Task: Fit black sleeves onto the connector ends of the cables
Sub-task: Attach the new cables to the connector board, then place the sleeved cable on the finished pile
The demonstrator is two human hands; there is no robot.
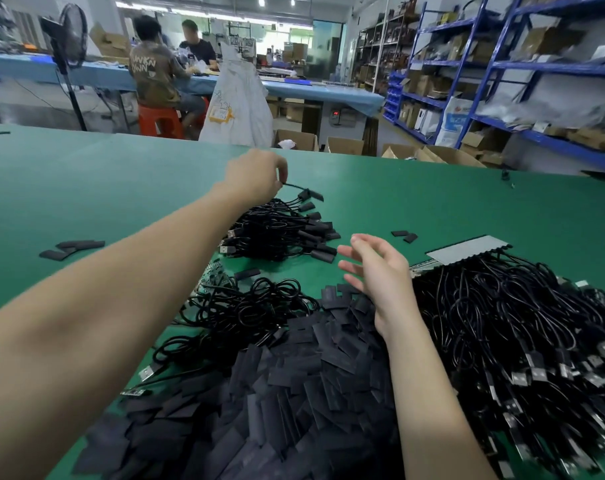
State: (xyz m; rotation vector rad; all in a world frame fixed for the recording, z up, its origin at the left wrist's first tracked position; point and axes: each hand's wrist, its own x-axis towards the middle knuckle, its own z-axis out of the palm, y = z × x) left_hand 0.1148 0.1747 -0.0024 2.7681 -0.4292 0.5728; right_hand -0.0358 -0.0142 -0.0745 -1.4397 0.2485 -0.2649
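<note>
My left hand is stretched far out over the green table and pinches the black cable of a sleeved connector just above a heap of sleeved cables. My right hand hovers with fingers spread and holds nothing. A big pile of flat black sleeves lies under my forearms. To the right lies a mass of unsleeved cables with bare USB plugs. Between the piles is a small tangle of cables.
Loose sleeves lie at the left, two more right of the sleeved heap. A grey card rests on the cable mass. Beyond the table edge stand cardboard boxes, blue shelving, a fan and two seated people.
</note>
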